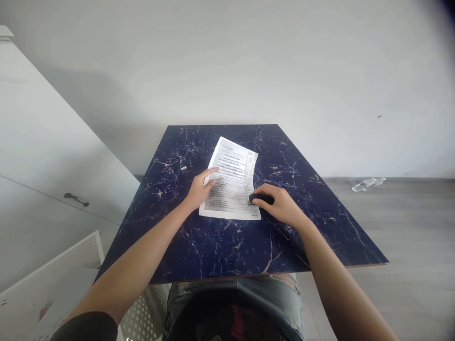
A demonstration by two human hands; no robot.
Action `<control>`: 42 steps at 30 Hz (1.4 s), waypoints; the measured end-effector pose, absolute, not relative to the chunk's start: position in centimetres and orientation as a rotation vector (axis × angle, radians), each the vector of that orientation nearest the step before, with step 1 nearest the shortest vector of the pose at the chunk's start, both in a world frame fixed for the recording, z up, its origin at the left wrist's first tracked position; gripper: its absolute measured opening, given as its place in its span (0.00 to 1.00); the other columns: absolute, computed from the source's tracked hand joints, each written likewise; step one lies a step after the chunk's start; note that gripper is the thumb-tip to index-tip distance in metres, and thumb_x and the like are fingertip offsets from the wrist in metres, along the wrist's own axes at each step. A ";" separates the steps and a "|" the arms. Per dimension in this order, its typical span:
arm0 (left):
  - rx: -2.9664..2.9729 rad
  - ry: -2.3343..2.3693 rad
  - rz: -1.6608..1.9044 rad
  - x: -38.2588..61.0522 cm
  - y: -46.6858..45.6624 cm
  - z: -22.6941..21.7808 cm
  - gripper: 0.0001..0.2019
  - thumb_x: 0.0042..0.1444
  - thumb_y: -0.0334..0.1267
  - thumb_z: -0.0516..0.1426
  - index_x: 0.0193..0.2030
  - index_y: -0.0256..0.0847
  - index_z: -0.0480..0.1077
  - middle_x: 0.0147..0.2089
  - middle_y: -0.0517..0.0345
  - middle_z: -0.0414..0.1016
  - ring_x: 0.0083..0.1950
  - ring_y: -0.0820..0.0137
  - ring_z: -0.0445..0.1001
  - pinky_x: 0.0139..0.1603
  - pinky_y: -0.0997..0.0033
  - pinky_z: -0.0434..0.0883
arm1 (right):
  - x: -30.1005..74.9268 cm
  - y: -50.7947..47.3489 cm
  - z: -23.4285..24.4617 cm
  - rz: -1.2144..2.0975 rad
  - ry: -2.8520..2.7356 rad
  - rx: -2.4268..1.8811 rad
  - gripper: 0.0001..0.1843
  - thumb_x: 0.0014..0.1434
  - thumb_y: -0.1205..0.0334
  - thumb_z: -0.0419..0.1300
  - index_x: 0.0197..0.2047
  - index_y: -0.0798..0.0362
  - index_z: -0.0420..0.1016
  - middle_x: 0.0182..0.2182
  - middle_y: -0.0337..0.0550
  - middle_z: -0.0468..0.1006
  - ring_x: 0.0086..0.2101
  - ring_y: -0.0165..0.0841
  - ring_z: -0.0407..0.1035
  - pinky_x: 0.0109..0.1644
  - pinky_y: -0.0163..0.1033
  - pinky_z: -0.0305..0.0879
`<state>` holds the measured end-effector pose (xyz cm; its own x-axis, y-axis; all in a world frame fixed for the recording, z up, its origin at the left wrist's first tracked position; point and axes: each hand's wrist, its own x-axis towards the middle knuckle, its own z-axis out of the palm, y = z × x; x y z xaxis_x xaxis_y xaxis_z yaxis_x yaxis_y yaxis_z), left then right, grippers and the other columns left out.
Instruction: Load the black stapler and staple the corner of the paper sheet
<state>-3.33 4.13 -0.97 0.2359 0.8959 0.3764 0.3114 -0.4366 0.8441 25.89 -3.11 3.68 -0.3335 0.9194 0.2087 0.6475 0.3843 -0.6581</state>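
Note:
Printed sheets of paper (231,177), covered in dark text, are tilted up a little over the dark blue marbled table, with the right side curving. My left hand (202,189) grips their left edge, thumb on the printed face. In my right hand (279,201) is a black stapler (265,198), its front end at the right edge of the paper, toward the lower corner. Whether its jaws are pressed together on the paper I cannot tell. A small pale strip (183,168) lies on the table left of the paper.
The blue table (227,251) stands against a grey wall (249,61). To the left is a white cabinet with a dark handle (76,199). A crumpled clear plastic piece (368,183) lies on the floor at the right. My legs (231,289) are under the near edge.

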 end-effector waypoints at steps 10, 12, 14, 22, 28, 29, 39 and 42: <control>1.865 1.095 1.181 -3.3 4.4 -1.5 0.20 0.64 0.41 0.57 0.63 0.45 0.71 0.65 0.54 0.72 0.66 0.60 0.69 0.71 0.53 0.62 | 21.9 1.4 3.9 0.185 -2.062 -1.749 0.21 0.72 0.53 0.45 0.31 0.51 0.70 0.30 0.48 0.76 0.33 0.37 0.68 0.38 0.39 0.58; 1.867 1.096 1.193 -3.3 4.4 -1.6 0.20 0.64 0.41 0.57 0.63 0.45 0.71 0.65 0.53 0.72 0.66 0.60 0.69 0.71 0.53 0.61 | 20.9 2.2 3.6 0.159 -2.159 -1.811 0.20 0.73 0.56 0.44 0.35 0.53 0.71 0.35 0.52 0.77 0.37 0.40 0.70 0.42 0.40 0.59; 1.871 1.091 1.199 -3.3 4.3 -1.5 0.20 0.65 0.40 0.56 0.63 0.45 0.71 0.65 0.53 0.72 0.66 0.60 0.69 0.71 0.53 0.61 | 20.3 2.7 3.1 0.132 -2.239 -1.841 0.20 0.74 0.58 0.42 0.39 0.55 0.72 0.39 0.54 0.78 0.41 0.41 0.70 0.47 0.41 0.59; 1.878 1.088 1.194 -3.2 4.3 -1.3 0.20 0.64 0.40 0.57 0.62 0.45 0.71 0.65 0.53 0.72 0.66 0.60 0.69 0.70 0.53 0.62 | 19.7 2.5 2.2 0.104 -2.328 -1.900 0.22 0.74 0.61 0.39 0.46 0.58 0.73 0.43 0.57 0.77 0.46 0.43 0.70 0.54 0.43 0.60; 1.890 1.084 1.189 -3.1 4.2 -1.2 0.20 0.65 0.42 0.57 0.62 0.45 0.71 0.64 0.53 0.73 0.66 0.60 0.69 0.70 0.53 0.62 | 19.3 2.3 1.9 0.117 -2.323 -1.953 0.22 0.73 0.61 0.40 0.49 0.60 0.73 0.45 0.60 0.76 0.48 0.44 0.69 0.53 0.45 0.62; 1.891 1.084 1.188 -3.1 4.1 -1.1 0.20 0.65 0.41 0.57 0.62 0.44 0.71 0.64 0.53 0.72 0.66 0.60 0.69 0.70 0.53 0.62 | 19.2 2.2 1.9 0.104 -2.321 -1.964 0.21 0.73 0.61 0.40 0.49 0.60 0.73 0.46 0.60 0.76 0.48 0.45 0.69 0.52 0.45 0.62; 1.901 1.112 1.176 -3.2 4.1 -1.1 0.19 0.65 0.41 0.56 0.62 0.45 0.71 0.65 0.54 0.72 0.66 0.59 0.69 0.70 0.54 0.62 | 17.7 1.0 1.7 -0.038 -2.305 -2.056 0.17 0.66 0.71 0.43 0.48 0.61 0.73 0.47 0.65 0.73 0.49 0.50 0.65 0.49 0.49 0.61; 1.909 1.112 1.174 -3.1 4.1 -1.1 0.19 0.65 0.42 0.56 0.62 0.45 0.71 0.65 0.54 0.72 0.66 0.60 0.69 0.71 0.54 0.62 | 17.3 0.9 1.5 -0.086 -2.318 -2.052 0.18 0.67 0.71 0.43 0.48 0.62 0.73 0.46 0.65 0.73 0.48 0.50 0.65 0.49 0.49 0.61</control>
